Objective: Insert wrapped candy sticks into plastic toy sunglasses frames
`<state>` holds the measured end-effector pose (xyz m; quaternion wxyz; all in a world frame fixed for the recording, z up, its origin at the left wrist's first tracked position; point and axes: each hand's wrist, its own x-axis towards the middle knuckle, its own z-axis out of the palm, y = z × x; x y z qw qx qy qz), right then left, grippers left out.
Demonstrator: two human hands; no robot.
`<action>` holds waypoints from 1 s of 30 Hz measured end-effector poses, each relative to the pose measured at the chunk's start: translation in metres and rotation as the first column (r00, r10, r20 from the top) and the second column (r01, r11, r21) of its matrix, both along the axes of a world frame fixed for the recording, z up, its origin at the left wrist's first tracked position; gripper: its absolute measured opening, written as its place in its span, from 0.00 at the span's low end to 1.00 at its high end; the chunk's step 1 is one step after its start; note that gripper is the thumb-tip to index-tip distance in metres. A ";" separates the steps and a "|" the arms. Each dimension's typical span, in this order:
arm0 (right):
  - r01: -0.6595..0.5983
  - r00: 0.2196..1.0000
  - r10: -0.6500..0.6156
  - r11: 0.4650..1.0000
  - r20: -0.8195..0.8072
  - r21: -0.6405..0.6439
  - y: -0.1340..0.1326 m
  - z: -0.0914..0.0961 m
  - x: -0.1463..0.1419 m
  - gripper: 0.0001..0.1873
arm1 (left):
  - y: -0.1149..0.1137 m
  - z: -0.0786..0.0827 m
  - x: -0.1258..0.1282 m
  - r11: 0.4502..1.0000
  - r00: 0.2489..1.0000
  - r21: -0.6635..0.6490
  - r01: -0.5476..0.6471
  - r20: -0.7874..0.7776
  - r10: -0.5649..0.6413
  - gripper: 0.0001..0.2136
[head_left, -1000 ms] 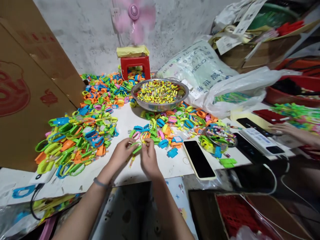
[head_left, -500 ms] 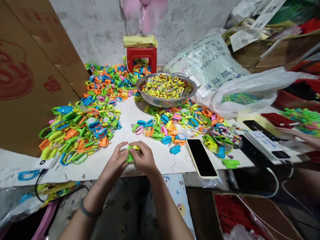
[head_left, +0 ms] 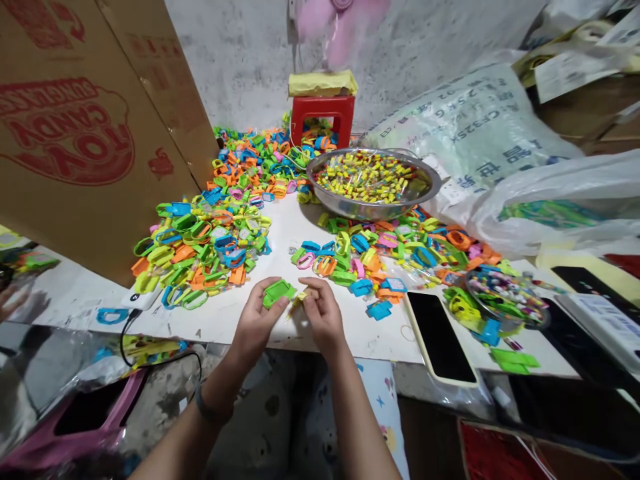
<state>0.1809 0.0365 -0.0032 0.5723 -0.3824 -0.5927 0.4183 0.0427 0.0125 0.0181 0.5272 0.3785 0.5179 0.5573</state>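
A green plastic toy watch (head_left: pixel 277 292) is gripped in my left hand (head_left: pixel 256 328), between thumb and fingers. My right hand (head_left: pixel 325 319) pinches a small yellow packet (head_left: pixel 296 305), partly hidden by the fingertips, a short gap from the watch. Both hands are over the front edge of the white table (head_left: pixel 220 328). Beyond them, to the left, lies a heap of coloured toy watches (head_left: pixel 200 250). Another spread of toy watches (head_left: pixel 360 257) lies to the right. A metal bowl (head_left: pixel 370 211) behind it holds many small yellow packets.
A cardboard box (head_left: pixel 100 120) stands at the left. A red stool (head_left: pixel 323 107) and a pink fan (head_left: pixel 343 20) are at the back. To the right are a phone (head_left: pixel 443 340), a small bowl of mixed pieces (head_left: pixel 505 297) and white sacks (head_left: pixel 480 133). Another person's hand (head_left: pixel 7 303) shows at far left.
My hands have moved apart; the green toy watch stays in the left and the yellow packet in the right. The view has turned left, bringing another person's hand in at the left edge.
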 end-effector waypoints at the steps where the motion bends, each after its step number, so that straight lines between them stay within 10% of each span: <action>1: 0.010 0.999 -0.011 1.000 -0.046 -0.016 -0.001 0.000 0.000 0.15 | -0.001 0.002 -0.001 1.000 0.999 0.022 -0.011 -0.030 0.012 0.26; 13: -0.159 0.985 0.150 0.982 -0.090 -0.105 -0.006 -0.003 0.000 0.18 | -0.003 0.011 -0.002 0.997 0.986 0.053 -0.063 0.157 0.054 0.25; 17: -0.039 0.990 0.034 0.999 -0.140 -0.033 -0.009 0.004 0.005 0.13 | -0.007 0.013 -0.007 0.997 0.989 0.071 0.043 -0.143 -0.033 0.24; 22: -0.029 0.997 0.035 0.996 -0.074 0.081 -0.013 0.012 0.004 0.08 | -0.011 0.020 -0.017 0.971 0.803 0.174 0.167 -0.596 -0.031 0.22; 30: -0.030 0.979 -0.030 0.958 0.200 0.287 -0.017 0.029 0.012 0.07 | -0.012 0.027 -0.024 0.916 0.641 0.305 0.261 -0.764 0.072 0.19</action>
